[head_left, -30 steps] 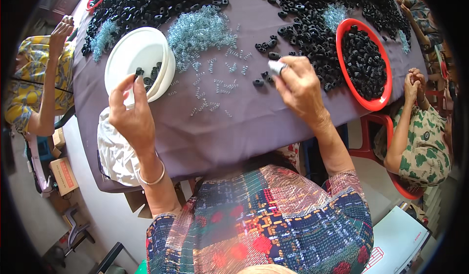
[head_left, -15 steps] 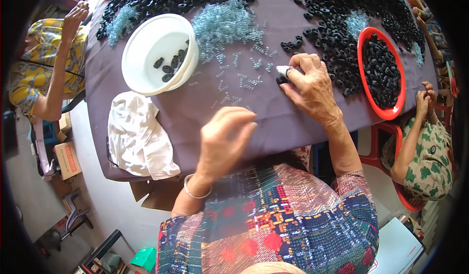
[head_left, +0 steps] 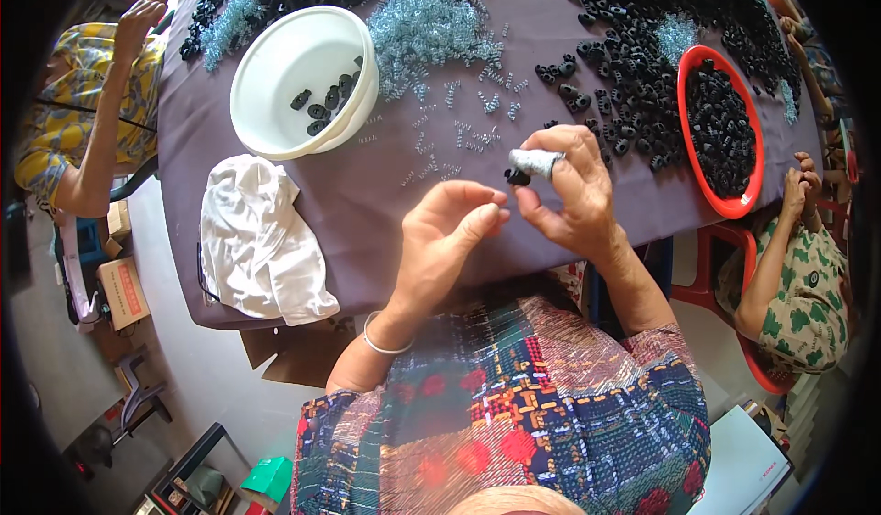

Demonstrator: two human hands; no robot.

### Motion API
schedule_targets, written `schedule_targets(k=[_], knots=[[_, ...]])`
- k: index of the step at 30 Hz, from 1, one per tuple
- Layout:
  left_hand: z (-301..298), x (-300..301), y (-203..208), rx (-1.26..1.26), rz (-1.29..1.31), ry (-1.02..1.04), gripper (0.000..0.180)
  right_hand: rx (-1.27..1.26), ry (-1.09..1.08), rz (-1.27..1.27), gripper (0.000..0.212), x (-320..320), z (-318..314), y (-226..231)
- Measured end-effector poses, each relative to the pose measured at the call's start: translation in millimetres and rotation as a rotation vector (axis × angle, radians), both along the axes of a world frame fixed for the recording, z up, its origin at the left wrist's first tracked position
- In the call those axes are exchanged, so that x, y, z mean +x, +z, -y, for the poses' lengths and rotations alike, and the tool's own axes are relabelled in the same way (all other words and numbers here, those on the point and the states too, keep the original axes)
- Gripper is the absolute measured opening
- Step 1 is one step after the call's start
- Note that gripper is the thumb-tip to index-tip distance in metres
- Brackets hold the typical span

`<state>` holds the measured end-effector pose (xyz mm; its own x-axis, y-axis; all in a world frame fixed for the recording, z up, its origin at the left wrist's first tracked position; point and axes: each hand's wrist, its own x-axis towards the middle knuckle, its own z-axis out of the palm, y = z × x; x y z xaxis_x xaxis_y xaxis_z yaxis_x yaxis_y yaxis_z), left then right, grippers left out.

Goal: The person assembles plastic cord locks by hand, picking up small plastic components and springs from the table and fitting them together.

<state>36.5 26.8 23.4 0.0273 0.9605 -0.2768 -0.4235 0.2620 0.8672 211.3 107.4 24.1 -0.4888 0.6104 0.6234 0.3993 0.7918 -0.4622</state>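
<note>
Got purple tablecloth (head_left: 353, 212) under nearly everything, with black heaps (head_left: 633, 83) across its far left and far right. At near left, got crumpled white cloth (head_left: 262, 240) by the table edge; just beyond it, white bowl (head_left: 259, 65) with a few black parts (head_left: 317, 111) bunched toward its right side. At right, see red tray (head_left: 731, 208) full of more black parts. At far middle, see spring pile (head_left: 431, 33), right beside the bowl. Reading left hand (head_left: 427, 251) as curled at near middle, thumb and fingertips close together; can't tell whether pinching anything. Reading right hand (head_left: 583, 194) as pinching, with whitish wrap (head_left: 535, 160) on one finger. Can see held part (head_left: 517, 176), black, between wrapped finger and thumb, raised over the tablecloth, just beyond the left fingertips. Smallest: loose springs (head_left: 475, 137), scattered between spring pile and hands.
</note>
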Motion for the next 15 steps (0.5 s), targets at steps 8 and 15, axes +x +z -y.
schedule_targets(k=[8,15], knots=[[2,4,-14,-0.049,0.127,0.102,0.016,0.008,-0.045,-0.099,0.034,-22,37,-17],[10,-8,6,-0.005,-0.22,0.046,0.019,-0.037,-0.362,-0.061,0.024,15,6,-16]])
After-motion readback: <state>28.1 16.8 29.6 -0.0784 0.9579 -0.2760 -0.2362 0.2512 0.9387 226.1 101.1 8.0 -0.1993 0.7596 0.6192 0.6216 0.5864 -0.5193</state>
